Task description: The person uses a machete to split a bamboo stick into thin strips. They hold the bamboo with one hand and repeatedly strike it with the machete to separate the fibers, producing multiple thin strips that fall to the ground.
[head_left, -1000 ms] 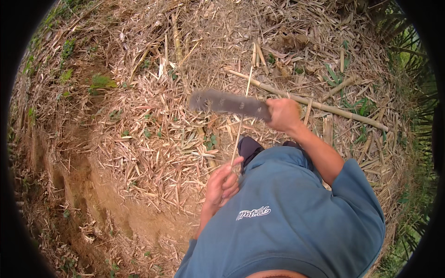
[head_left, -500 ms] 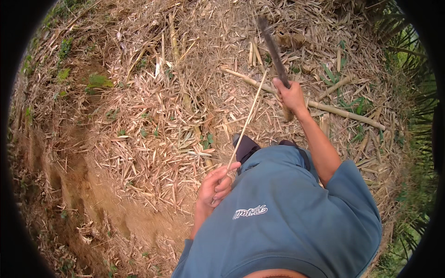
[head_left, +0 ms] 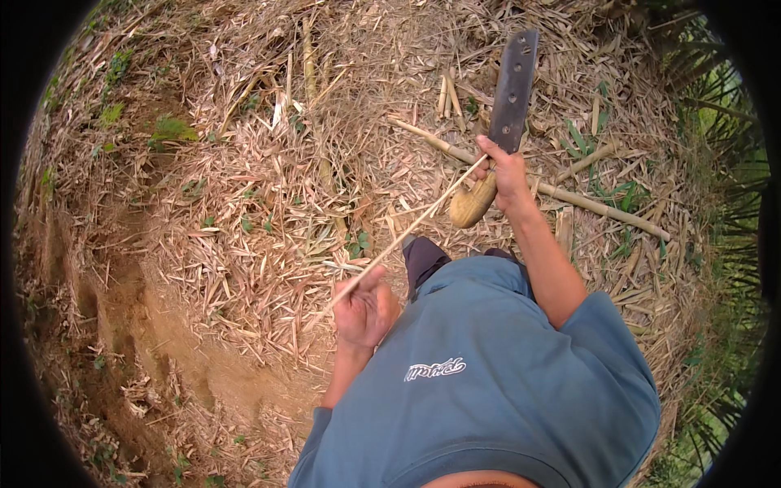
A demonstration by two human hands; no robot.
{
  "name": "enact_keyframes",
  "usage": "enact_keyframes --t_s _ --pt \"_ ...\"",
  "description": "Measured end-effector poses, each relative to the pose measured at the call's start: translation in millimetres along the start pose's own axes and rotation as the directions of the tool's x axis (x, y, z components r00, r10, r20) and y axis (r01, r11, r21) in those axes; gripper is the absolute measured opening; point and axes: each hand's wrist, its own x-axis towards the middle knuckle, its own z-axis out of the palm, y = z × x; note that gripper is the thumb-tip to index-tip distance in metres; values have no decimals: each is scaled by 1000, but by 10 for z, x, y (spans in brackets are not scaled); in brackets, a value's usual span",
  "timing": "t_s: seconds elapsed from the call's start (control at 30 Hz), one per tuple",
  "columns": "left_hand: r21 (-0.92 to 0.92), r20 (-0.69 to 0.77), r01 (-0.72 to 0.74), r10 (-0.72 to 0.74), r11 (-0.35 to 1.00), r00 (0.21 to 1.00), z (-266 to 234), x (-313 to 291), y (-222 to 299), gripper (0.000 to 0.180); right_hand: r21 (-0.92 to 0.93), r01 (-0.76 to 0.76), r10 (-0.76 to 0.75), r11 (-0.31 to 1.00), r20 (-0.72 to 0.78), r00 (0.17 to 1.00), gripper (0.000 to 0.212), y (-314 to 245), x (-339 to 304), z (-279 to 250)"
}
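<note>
My right hand (head_left: 506, 175) is wrapped around the wooden handle (head_left: 474, 202) of a machete. Its broad dark blade (head_left: 514, 89), with several holes in it, points away from me. A thin pale stick (head_left: 423, 215) slants between my hands. The stick's far end meets the thumb and fingers of my right hand. Lower down, my left hand (head_left: 366, 309) has its fingers curled at the stick, whose near end sticks out to the left, slightly blurred. Part of the left grip is hard to make out.
Dry leaves (head_left: 244, 285) litter the ground. A long bamboo pole (head_left: 602, 209) lies beyond my right hand, with short cut pieces (head_left: 446, 96) near it. Bare soil (head_left: 154, 333) slopes at the left. Green fronds (head_left: 732, 220) edge the right side.
The machete has turned so its blade's flat side and wooden handle show. The stick has tilted flatter, its far end now at my right hand. My left hand has shifted slightly left and up.
</note>
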Motion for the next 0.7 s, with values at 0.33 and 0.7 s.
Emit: enact_keyframes --t_s 0.33,0.7 --pt "907 151 -268 344 324 927 136 869 -417 45 227 -9 38 974 -122 992 20 353 -480 450" --pt "876 464 -482 293 -13 836 192 1001 -596 38 199 3 27 980 -149 989 17 462 -509 325"
